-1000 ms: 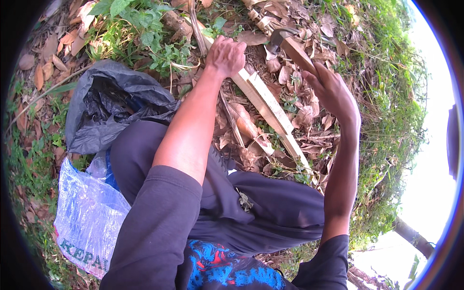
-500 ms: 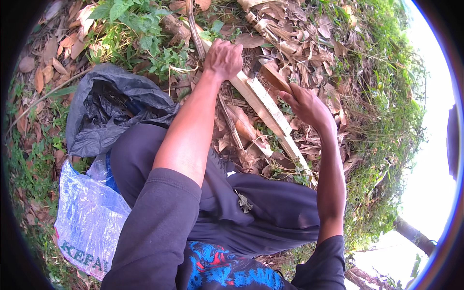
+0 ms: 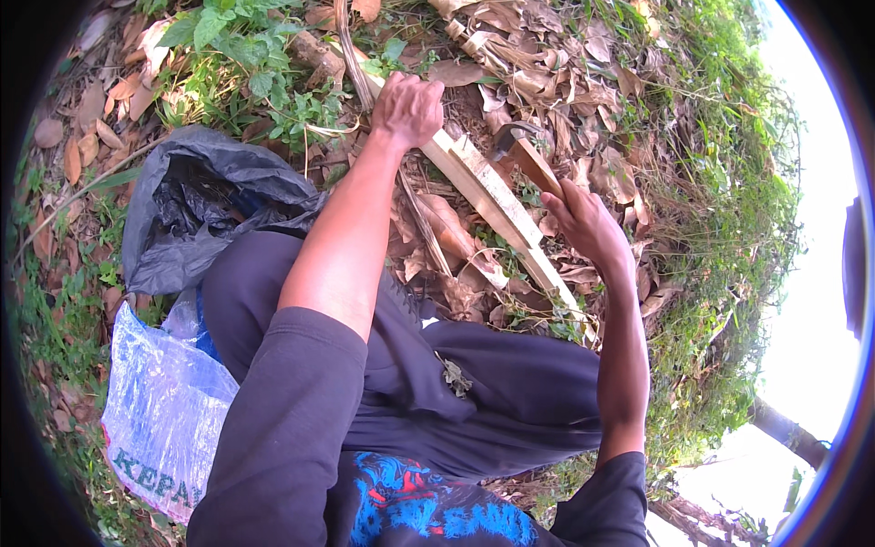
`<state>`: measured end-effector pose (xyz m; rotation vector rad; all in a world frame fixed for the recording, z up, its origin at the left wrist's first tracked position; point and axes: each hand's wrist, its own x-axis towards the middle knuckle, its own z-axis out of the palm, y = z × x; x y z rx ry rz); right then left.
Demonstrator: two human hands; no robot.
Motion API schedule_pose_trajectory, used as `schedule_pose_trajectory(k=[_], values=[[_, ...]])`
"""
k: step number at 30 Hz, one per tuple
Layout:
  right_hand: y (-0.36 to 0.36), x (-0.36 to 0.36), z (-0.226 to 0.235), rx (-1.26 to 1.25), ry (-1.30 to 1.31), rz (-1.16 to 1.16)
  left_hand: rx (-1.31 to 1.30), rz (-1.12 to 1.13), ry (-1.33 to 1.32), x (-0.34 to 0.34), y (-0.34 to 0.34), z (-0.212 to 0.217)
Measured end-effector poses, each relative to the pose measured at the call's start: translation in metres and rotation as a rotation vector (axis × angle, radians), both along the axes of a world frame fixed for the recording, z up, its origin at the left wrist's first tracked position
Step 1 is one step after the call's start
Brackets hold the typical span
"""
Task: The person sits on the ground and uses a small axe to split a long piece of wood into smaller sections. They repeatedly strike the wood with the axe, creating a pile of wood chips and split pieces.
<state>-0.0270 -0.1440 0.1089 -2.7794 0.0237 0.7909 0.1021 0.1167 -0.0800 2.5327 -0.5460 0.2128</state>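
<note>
Two pale wooden battens lie one against the other, slanting from upper left to lower right; the shorter batten rests along the longer batten. My left hand is closed round the wood near its upper end, knuckles up. In my right hand is a hammer, gripped by its wooden handle. The dark metal hammer head is just to the right of the battens, with a small gap between. Whatever lies under my left fist is hidden.
Dry leaves and grass cover the ground. An open black plastic bag stands by my left knee, above a clear and white plastic sack. A dry brown stalk passes beneath the wood. Green plants grow at upper left.
The hammer head has swung to the right, away from the battens, and my right hand has shifted slightly right and down. My left hand appears a little farther left, still on the wood.
</note>
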Motion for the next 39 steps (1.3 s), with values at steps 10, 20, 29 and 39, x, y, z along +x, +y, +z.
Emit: schedule_pose_trajectory(k=[10,20,29,39], values=[[0.021,0.008,-0.031,0.105,-0.392,-0.028,-0.062,0.050,-0.156,0.000,-0.004,-0.006],[0.055,0.015,-0.031,-0.065,-0.401,-0.011,-0.056,0.036,-0.113,-0.001,-0.002,-0.002],[0.056,0.012,-0.033,-0.136,-0.392,0.041,0.001,0.000,-0.053,0.002,-0.001,-0.002],[0.056,0.015,-0.028,-0.154,-0.455,0.102,0.026,-0.002,-0.020,0.001,-0.002,0.003]])
